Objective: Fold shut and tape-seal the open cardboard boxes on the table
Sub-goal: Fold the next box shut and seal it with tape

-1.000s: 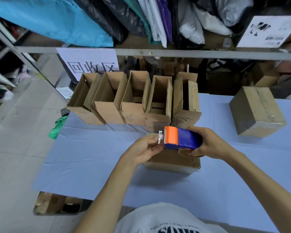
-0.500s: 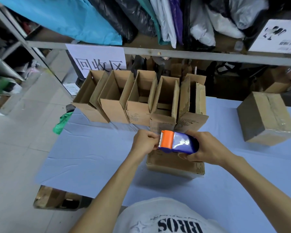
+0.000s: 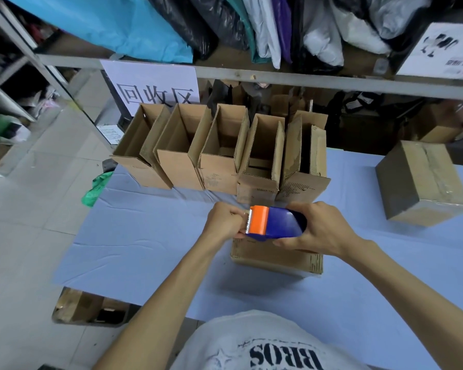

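Note:
My right hand (image 3: 322, 228) grips a blue tape dispenser (image 3: 275, 222) with an orange toothed head, held just above a closed cardboard box (image 3: 275, 259) on the blue table (image 3: 145, 236). My left hand (image 3: 225, 221) is curled at the dispenser's orange end and pinches the tape end there; the tape itself is barely visible. Behind stands a row of several open cardboard boxes (image 3: 217, 150) with upright flaps.
A taped-shut box (image 3: 422, 182) sits at the right of the table. A metal shelf rail (image 3: 278, 76) with bags on it and a paper sign (image 3: 155, 84) runs behind the boxes. A green bag (image 3: 96, 188) lies off the table's left edge, and a crate (image 3: 88, 308) is below.
My left hand has closed in on the orange end of the dispenser and curled tighter. Both hands and the dispenser have sunk slightly toward the closed box.

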{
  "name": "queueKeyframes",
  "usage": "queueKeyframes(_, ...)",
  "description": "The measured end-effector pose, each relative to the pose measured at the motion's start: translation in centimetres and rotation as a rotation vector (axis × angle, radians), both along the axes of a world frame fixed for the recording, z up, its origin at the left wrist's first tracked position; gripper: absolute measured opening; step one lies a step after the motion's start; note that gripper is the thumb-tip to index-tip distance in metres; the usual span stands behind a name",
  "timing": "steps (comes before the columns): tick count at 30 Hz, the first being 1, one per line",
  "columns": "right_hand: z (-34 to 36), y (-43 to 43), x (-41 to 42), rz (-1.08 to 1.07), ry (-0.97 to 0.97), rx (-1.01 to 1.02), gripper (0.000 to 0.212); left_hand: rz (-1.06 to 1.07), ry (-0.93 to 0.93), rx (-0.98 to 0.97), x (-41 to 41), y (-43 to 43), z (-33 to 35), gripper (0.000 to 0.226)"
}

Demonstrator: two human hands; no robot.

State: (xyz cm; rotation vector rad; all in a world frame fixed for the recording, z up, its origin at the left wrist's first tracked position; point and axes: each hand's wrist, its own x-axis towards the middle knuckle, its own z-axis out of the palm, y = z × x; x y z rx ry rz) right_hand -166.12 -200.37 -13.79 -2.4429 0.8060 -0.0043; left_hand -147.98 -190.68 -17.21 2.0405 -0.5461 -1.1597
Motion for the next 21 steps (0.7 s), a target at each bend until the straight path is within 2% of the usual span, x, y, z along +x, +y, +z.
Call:
queueKeyframes(4,0.3,0.3,0.0,0.007,0.008,0.01,0.067,-0.034,-0.062,0.007,0.2,0.3,-0.2,0.009)
queueKeyframes(7,0.4,-0.2,-1.1,-0.02,0.048,-0.022,0.069,0.023,-0.152,0.057,2.6,1.3,-1.0,0.012)
queueKeyframes(14,0.0,-0.5,-1.7,0.0,0.162,-0.075,0.069,0.011,-0.098,0.019,4.5,3.2,-1.6,0.014)
queueKeyframes(21,-0.8,0.0,-0.9,0.006,0.197,-0.151,0.064,0.012,-0.051,-0.009,4.8,3.7,-2.9,0.019)
